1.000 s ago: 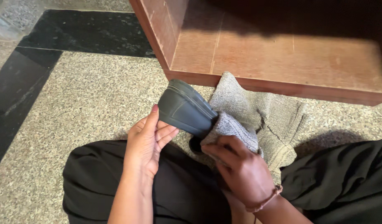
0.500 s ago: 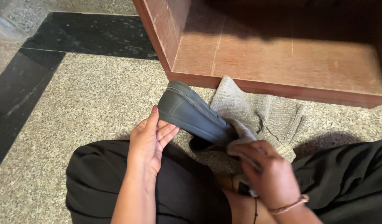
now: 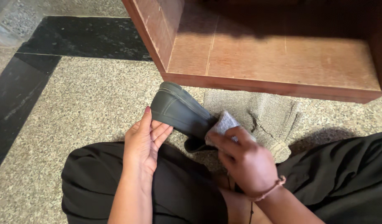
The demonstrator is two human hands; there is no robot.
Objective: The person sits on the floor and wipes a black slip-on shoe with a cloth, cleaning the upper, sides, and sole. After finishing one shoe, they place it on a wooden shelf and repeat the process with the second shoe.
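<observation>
Left hand [image 3: 144, 140]: palm up, fingers extended and spread loosely, thumb raised along the near side of the shoe [image 3: 178, 111]; the fingertips support the toe end of the shoe from beneath; the hand is apart, not clenched, and cradles rather than clamps.

Shoe: dark grey-green, rubbery, held sole-side up and tilted, toe end toward the upper left, heel end toward the lower right; it sits above the floor [image 3: 83, 99], between the two hands, in front of the person's lap; the heel portion is partly hidden behind the cloth.

Right hand [image 3: 243, 159]: fingers curled together and clamped on a bunched part of the grey cloth [image 3: 261, 114]; the bunched portion is pressed against the side of the shoe near its heel end; a thin cord bracelet [image 3: 270, 189] circles the wrist.

Grey cloth: knitted, speckled texture; the greater part lies spread on the floor just beside the shoe, its far edge touching the lower front edge of the wooden cabinet [image 3: 274, 58].

Wooden cabinet: reddish-brown, open at the front, interior floor panel visible; its rear portion lies in shadow.

Floor: speckled granite, with a black stone strip [image 3: 25, 87] running along the left and across the top left.

Black garment [image 3: 187, 195]: covers the person's legs, occupying the lower part of the view beneath both forearms.
</observation>
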